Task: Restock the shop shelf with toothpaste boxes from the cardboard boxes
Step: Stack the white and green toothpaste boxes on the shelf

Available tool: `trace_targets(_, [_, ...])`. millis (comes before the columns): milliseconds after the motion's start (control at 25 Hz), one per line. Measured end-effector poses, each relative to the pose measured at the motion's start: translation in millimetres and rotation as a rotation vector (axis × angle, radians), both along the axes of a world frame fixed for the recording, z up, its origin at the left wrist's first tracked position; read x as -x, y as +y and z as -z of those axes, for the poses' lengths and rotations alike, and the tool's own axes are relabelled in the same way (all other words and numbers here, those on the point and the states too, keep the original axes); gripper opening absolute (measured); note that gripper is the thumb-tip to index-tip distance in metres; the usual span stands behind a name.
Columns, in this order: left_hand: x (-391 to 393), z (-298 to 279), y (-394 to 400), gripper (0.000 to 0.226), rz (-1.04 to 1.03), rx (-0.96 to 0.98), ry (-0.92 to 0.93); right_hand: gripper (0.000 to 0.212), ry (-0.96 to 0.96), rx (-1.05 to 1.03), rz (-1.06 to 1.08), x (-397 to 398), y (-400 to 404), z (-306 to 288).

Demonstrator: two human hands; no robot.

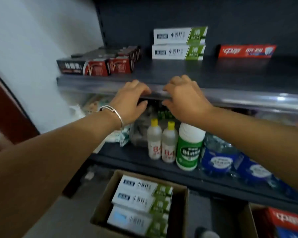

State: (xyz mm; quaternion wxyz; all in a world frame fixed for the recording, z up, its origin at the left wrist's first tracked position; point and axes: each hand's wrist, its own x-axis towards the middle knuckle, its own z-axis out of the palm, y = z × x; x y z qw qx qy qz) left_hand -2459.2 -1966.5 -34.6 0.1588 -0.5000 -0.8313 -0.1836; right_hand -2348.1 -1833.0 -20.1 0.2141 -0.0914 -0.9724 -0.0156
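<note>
Two white-and-green toothpaste boxes [179, 42] are stacked at the back of the dark upper shelf [170, 73]. A red toothpaste box [247, 51] lies to their right, and black-and-red boxes [100, 62] sit at the left. My left hand [131, 100], with a silver bracelet on the wrist, and my right hand [184, 98] hover side by side at the shelf's front edge, fingers curled, holding nothing. Below, an open cardboard box [181, 212] holds several white-and-green toothpaste boxes [141, 203]. A second cardboard box [248, 220] at the lower right holds red boxes [287, 220].
The lower shelf [127, 158] carries two small yellow-capped bottles [162, 143], a green-and-white bottle [189, 146], blue-labelled clear packs [220, 157] and wrapped goods at the left. A white wall [33, 48] and a dark red door [5, 107] stand to the left.
</note>
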Motion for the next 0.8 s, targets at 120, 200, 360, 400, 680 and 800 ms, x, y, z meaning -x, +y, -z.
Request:
trace_targets(120, [-23.3,69.0,-44.0,0.040,-0.009,0.106,-0.094,0.036,-0.128,0.029,-0.047,-28.8,-34.0,62.9])
trace_targets(200, [-34.0,114.1,-61.9,0.040,-0.023,0.259,-0.186,0.036,-0.256,0.088,-0.047,-38.1,-47.2,108.4])
trace_targets(360, [-38.9,198.3,-76.6,0.050,-0.049,0.520,-0.288,0.038,-0.474,0.190,-0.040,-42.3,-56.7,200.0])
trace_targets(400, [-39.2,218.2,-77.6,0.052,-0.048,0.548,-0.304,0.037,-0.533,0.215,-0.039,-41.4,-56.6,222.5])
trace_targets(680, [-35.8,305.3,-62.2,0.068,0.042,0.778,-0.315,0.037,-0.699,0.339,-0.049,-13.5,-39.2,302.9])
trace_targets(800, [-35.5,318.8,-60.6,0.070,0.037,0.784,-0.269,0.038,-0.704,0.353,-0.069,-5.9,-36.1,314.3])
